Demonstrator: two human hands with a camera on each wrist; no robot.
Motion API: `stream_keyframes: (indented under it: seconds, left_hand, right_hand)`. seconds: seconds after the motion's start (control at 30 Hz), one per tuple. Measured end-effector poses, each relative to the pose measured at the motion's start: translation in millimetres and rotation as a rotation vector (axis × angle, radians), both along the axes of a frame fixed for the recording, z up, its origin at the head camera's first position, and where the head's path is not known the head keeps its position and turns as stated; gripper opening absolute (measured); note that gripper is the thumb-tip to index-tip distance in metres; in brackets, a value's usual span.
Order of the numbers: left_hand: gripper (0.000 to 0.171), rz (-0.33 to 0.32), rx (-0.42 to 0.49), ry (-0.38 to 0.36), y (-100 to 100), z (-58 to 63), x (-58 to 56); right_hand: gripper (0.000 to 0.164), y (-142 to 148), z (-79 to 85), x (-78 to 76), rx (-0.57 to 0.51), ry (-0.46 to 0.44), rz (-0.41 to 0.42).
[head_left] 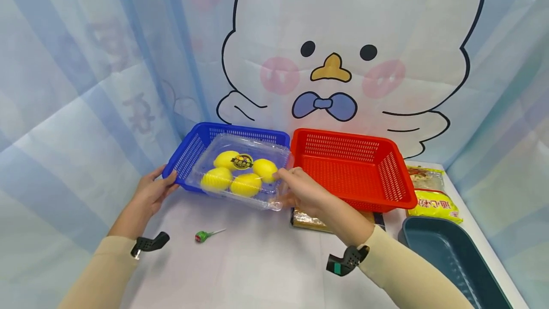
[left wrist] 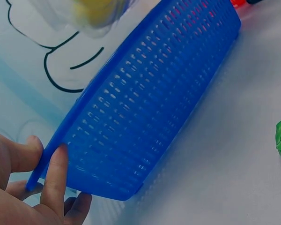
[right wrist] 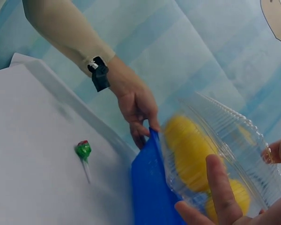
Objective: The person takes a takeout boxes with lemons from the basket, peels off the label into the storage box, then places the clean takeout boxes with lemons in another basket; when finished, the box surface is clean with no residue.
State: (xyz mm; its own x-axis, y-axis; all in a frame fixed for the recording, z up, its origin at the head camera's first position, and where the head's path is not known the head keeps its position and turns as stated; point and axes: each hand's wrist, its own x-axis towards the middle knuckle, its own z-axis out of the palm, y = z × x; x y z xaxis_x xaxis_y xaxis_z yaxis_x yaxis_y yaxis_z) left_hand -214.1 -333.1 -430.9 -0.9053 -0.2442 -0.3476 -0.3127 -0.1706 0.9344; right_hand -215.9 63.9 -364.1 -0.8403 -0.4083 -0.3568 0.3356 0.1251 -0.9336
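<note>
A clear plastic box of lemons [head_left: 245,184] with a round dark label is tilted over the blue basket [head_left: 177,159]. My right hand [head_left: 303,190] grips the box by its right end, thumb on top and fingers below. In the right wrist view several lemons [right wrist: 189,159] press against the clear plastic. At the basket's near left corner my left hand [head_left: 153,190] pinches the rim, with the thumb inside and fingers outside, as the left wrist view shows. A lollipop [head_left: 203,236] in a green wrapper lies on the white table in front of the basket.
To the right of the blue basket stands a red basket [head_left: 343,170], partly over a flat gold-and-black package [head_left: 310,220]. Yellow food packets [head_left: 434,205] lie farther right, behind a dark teal tray [head_left: 454,252]. A curtain [head_left: 274,23] with a cartoon bird hangs behind.
</note>
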Motion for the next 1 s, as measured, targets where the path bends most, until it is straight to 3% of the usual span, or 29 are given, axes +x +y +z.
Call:
stream_keyframes:
  seconds: [0.33,0.57,1.0]
  left_hand:
    - [0.080,-0.016,0.074,0.021,-1.3,2.9,2.6]
    - [0.079,0.003,0.054,0.003,-2.0,1.6,0.0]
    - [0.080,-0.017,0.062,0.003,-1.3,2.2,1.3]
  right_hand:
    - [0.044,24.1,-1.9,20.0,0.017,-0.024,0.014]
    - [0.048,35.4,-1.8,29.8,0.057,-0.040,0.010]
    - [0.040,59.9,-4.7,46.5,0.034,-0.015,0.073]
